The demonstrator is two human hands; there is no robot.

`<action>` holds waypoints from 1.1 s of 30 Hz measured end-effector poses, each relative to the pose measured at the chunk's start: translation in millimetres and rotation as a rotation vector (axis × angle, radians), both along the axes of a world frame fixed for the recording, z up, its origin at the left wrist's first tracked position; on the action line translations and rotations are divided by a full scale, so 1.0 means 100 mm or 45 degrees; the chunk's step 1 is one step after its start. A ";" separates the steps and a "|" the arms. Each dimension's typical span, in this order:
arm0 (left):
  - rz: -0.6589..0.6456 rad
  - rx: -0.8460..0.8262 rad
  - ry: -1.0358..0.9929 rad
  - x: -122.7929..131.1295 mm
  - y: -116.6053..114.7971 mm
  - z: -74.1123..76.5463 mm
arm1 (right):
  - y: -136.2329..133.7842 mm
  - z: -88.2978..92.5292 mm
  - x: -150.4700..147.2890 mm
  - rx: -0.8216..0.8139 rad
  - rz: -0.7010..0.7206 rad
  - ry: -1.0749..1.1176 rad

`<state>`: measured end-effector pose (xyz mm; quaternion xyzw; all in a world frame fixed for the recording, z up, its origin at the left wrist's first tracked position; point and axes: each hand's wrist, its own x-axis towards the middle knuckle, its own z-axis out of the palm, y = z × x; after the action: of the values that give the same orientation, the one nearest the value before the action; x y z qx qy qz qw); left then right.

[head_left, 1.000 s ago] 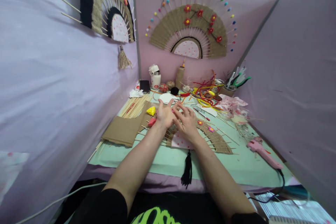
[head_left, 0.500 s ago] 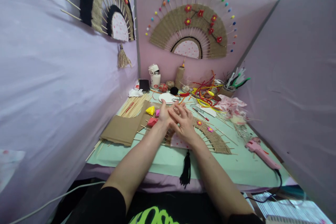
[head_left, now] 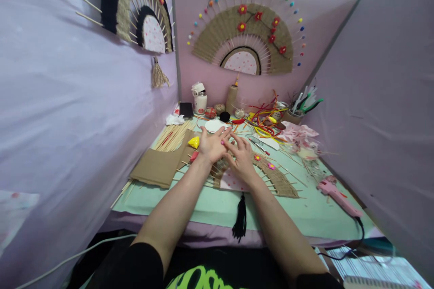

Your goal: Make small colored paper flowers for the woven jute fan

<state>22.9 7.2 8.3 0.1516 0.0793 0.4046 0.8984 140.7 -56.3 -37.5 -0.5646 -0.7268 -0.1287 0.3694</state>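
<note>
Palm up, my left hand (head_left: pixel 213 146) is held over the fan with its fingers stretched out. A tiny pink ball of clay (head_left: pixel 222 142) shows at its palm, at an index fingertip of my right hand (head_left: pixel 241 157). The right fingers are apart and reach over the left palm; whether the ball sticks to the fingertip or lies on the palm I cannot tell. Beneath both hands lies a burlap fan (head_left: pixel 283 180) with thin sticks, clay flowers (head_left: pixel 271 166) and a black tassel (head_left: pixel 241 219); the hands hide part of it. A yellow clay lump (head_left: pixel 194 142) and a red one (head_left: pixel 194 156) lie left of my hands.
Brown cardboard (head_left: pixel 156 167) and bamboo sticks (head_left: pixel 172 136) lie at left. A pink glue gun (head_left: pixel 339 196) rests at right, its cord over the edge. Pipe cleaners (head_left: pixel 266 122), a pen (head_left: pixel 259 146) and a white bottle (head_left: pixel 200 99) are further back. Finished fans (head_left: pixel 281 31) hang on the walls.
My hands have drawn slightly apart, the left moving left and opening flatter. A pink ball now shows between them. The pink lump by the left hand is now hidden.
</note>
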 end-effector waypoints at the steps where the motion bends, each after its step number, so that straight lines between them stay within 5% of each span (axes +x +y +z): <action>1: -0.046 -0.001 -0.003 0.01 0.00 0.00 | 0.01 0.00 0.00 -0.005 -0.018 0.016; 4: -0.148 -0.040 0.049 0.03 -0.02 0.00 | -0.01 0.00 -0.02 -0.008 0.011 0.015; 10: 0.031 -0.037 0.001 -0.04 0.04 0.00 | -0.04 0.02 -0.04 -0.031 0.077 0.038; 33: -0.042 0.011 0.042 -0.02 0.04 -0.01 | -0.02 0.04 -0.03 -0.025 0.051 0.080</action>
<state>20.8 10.9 7.3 0.1632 0.0897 0.3874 0.9029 137.4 -57.8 -33.7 -0.5572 -0.7273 -0.0964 0.3891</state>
